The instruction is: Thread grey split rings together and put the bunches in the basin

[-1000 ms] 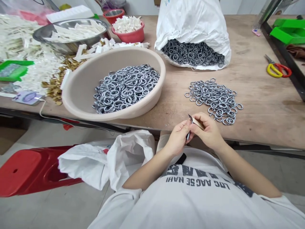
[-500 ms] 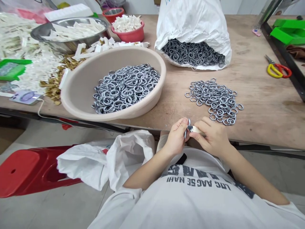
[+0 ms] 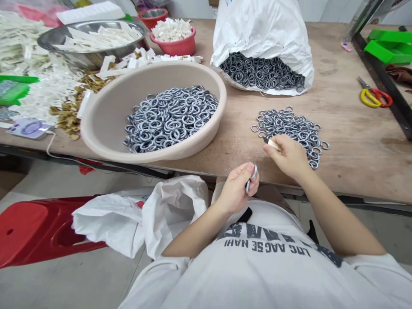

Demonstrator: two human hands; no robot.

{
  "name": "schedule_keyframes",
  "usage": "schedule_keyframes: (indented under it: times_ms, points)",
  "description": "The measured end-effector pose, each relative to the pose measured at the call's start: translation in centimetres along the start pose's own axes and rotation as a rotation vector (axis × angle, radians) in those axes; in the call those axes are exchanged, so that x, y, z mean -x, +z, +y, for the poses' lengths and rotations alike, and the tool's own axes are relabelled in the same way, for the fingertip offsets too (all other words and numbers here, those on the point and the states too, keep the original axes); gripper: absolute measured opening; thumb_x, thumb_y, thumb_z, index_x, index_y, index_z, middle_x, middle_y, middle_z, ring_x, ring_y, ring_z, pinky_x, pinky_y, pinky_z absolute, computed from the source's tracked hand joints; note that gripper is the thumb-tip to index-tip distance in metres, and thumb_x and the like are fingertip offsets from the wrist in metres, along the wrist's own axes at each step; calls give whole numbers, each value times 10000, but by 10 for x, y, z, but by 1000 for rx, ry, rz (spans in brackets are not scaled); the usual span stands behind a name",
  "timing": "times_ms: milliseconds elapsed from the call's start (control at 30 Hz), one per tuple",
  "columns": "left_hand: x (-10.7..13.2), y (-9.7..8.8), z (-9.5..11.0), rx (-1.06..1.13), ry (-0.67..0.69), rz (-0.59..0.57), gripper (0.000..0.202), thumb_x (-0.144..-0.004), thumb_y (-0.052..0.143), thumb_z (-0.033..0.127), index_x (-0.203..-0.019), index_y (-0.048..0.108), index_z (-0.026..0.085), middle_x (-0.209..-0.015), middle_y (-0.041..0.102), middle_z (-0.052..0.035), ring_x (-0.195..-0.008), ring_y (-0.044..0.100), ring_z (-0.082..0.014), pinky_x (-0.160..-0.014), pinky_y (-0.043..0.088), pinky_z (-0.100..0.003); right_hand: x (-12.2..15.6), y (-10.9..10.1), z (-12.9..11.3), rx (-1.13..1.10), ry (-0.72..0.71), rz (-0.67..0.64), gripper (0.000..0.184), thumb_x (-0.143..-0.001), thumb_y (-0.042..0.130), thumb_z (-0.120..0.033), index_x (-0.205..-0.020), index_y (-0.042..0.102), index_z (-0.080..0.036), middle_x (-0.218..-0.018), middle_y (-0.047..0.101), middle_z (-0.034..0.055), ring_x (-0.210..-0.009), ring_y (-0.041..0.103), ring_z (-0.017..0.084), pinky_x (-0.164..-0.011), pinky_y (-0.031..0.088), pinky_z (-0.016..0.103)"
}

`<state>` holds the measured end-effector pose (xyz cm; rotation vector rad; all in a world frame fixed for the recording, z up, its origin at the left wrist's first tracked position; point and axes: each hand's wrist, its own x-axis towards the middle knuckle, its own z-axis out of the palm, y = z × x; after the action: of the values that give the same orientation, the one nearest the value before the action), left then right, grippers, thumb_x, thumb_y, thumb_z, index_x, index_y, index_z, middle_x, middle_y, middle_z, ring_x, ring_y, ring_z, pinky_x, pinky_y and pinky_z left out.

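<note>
Just off the table's front edge, my left hand (image 3: 240, 186) is closed around a grey ring (image 3: 254, 171), part of which sticks out past the fingers. My right hand (image 3: 289, 156) grips the pale handle of a small knife (image 3: 273, 144), whose short dark blade points up and left. That hand hovers at the near side of a loose pile of grey rings (image 3: 283, 122) and covers some of them. To the left, a wide beige basin (image 3: 103, 141) is tilted toward me with many more rings (image 3: 174, 116) inside.
A white sack (image 3: 260, 30) spilling rings stands behind the pile. Scissors (image 3: 375, 95) lie at the right near green bins (image 3: 388, 47). A steel bowl (image 3: 93, 56) and a red bowl (image 3: 175, 47) hold white pieces. Below left are a red stool (image 3: 25, 227) and a white sack (image 3: 174, 210).
My right hand has moved away from the left, up and to the right toward the ring pile, taking the knife along. My left hand keeps the ring and has barely shifted.
</note>
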<state>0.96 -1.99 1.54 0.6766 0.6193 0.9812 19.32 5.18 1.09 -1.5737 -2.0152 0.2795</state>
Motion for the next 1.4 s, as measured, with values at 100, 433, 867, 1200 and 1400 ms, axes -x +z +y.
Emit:
schedule_keyframes:
  times_ms: [100,433,867,1200,1400]
  points:
    - [-3,-6,5,3,-15,82,384,-846,696,495,-739,551,156,-565,450,44,-447,359,-45,-424,273,-171,-38,10,2,135,-21,-51,313,-863,684,-482,-1000,688,-200,-974,696,96,-754,572,198,-627,295,300]
    - [-8,-27,17,337,-224,75,260,-829,676,426,-924,606,194,-724,549,17,-482,448,-60,-334,259,-123,-35,-6,-17,-176,-84,-203,279,-1003,460,-367,-844,605,-188,-742,610,1,-638,500,119,-611,350,264]
    - [-18,9,-19,44,-154,127,490,-810,660,650,-825,456,204,-596,422,83,-384,300,-20,-337,194,-109,53,7,-36,-704,82,-68,129,-931,557,-283,-997,647,-220,-898,612,32,-732,592,166,-683,473,313]
    - [-15,4,-22,-51,-15,169,507,-829,645,641,-725,472,175,-558,432,65,-389,314,-22,-364,204,-140,52,10,-37,-893,114,-88,254,-928,619,-475,-979,633,-226,-783,628,9,-671,607,162,-629,487,300]
    - [-15,2,-14,4,-6,196,494,-813,675,621,-732,461,183,-542,405,80,-373,284,-24,-351,169,-151,58,-10,-41,-247,-215,24,294,-950,584,-466,-839,621,-196,-746,561,11,-672,515,139,-615,342,281]
